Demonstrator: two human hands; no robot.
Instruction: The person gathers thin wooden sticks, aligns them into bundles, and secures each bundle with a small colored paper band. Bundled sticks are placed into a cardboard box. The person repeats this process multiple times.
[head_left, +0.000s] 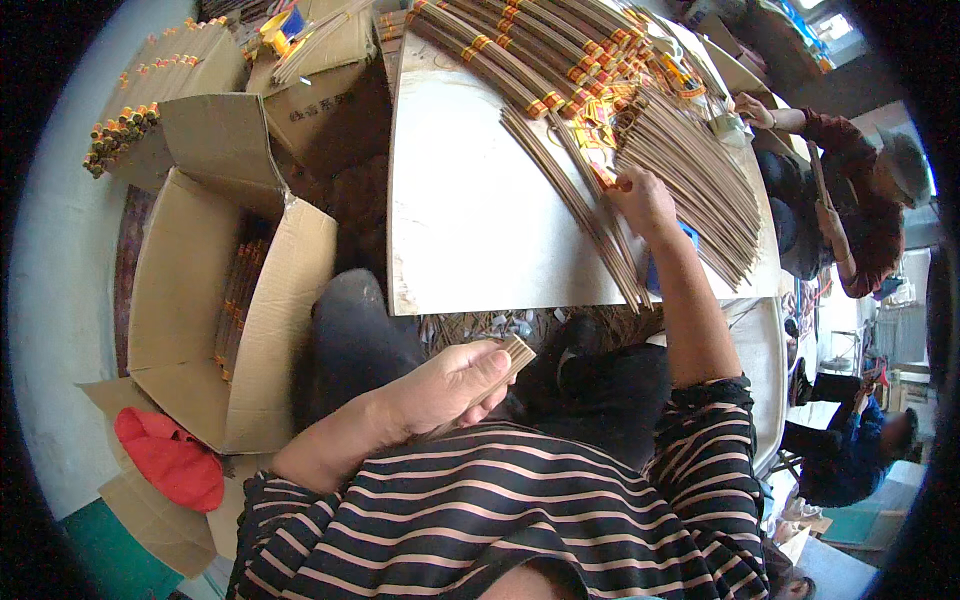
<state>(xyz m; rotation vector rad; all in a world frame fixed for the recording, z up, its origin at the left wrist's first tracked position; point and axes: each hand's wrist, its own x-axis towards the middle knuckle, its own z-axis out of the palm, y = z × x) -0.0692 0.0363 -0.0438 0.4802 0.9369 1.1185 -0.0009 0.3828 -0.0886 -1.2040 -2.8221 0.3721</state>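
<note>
Hands: the left hand [455, 385], in front of the striped shirt, is closed round a compact bundle of thin brown sticks [516, 357], thumb across the top, one end projecting past the fingers. The right hand [645, 203] is over the work surface, fingers bent and nearly together at a small red-orange strip [604, 177]; whether the strip is pinched or only touched cannot be told.

Surroundings, largest to smallest: a broad white tabletop with worn edges [450, 220] lies ahead. To its left stands an open tan cardboard box [275, 325] containing banded brown bundles [240, 300]. On the tabletop, a stack of long brown bundles with red-and-yellow bands [560, 45] occupies the far side; a fanned pile of loose brown sticks [695, 185] lies right of the right hand, and a narrow row of loose brown sticks [560, 185] lies to its left.

Handling (judged): the held bundle should be light and stiff, its single sticks brittle and prone to slide lengthwise. Grasp round the full girth near mid-length; avoid bending the tips
</note>
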